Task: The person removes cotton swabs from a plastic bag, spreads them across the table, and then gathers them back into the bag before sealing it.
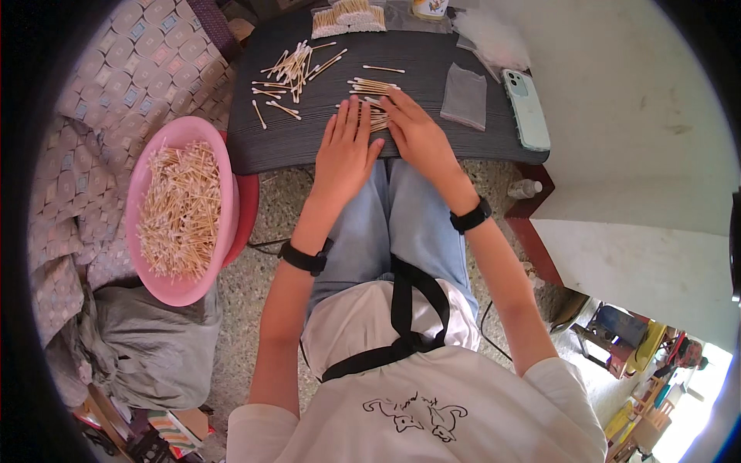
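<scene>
Reaching up from the lower edge, both forearms wear black wristbands and end in flat, spread palms: the left hand [345,150] and right hand [417,131] press a small row of cotton swabs [377,117] on the dark board [401,58] at upper centre — nothing pinched or closed on. The swabs look feather-light, stiff, prone to rolling — best gathered sideways at mid-stick. Beyond lies a loose scatter of swabs [289,73].

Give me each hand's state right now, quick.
Left hand: open, fingers flat on the cotton swabs on the dark board.
Right hand: open, palm down over the same swabs, gripping nothing.
</scene>
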Available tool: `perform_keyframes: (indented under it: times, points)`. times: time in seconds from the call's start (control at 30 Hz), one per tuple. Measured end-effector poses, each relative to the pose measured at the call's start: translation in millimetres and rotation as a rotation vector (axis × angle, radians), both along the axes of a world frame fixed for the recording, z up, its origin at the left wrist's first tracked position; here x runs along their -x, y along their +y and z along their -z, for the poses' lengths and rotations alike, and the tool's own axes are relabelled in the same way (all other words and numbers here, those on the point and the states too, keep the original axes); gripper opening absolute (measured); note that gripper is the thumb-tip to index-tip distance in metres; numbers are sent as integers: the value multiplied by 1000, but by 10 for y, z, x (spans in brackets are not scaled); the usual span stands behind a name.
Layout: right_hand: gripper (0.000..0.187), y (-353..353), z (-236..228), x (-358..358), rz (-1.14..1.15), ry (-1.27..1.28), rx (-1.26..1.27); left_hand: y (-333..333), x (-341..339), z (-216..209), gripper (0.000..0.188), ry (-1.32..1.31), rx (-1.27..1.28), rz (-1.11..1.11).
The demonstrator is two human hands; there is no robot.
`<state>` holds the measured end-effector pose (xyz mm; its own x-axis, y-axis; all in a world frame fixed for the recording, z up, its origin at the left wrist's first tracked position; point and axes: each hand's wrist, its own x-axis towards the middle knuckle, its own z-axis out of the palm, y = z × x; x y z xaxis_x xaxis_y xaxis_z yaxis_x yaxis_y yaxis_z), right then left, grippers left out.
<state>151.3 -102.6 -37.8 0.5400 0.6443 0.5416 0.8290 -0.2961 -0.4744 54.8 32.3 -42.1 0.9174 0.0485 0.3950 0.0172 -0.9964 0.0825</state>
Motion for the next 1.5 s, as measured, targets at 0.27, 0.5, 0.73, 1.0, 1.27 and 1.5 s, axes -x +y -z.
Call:
perform_keyframes:
  times: [0.27,0.5,0.73,1.0,1.27,1.5]
  points:
    - [26,-186,-40,130,129,-46,-5,-55,285,-64,59,96,34,32]
    - [30,-89,-76,222,72,-97,10,-67,302,-57,62,57,58,49]
    - [34,-60,-43,226,-22,-52,10,-65,269,-67,62,62,53,82]
    - [46,-200,0,418,89,-104,108,-161,154,-11,71,14,24,-55]
    - [45,-214,-44,392,90,-43,87,-10,205,-29,70,36,125,104]
    - [48,19,108,234,275,-132,214,97,-7,38,68,-83,134,-87]
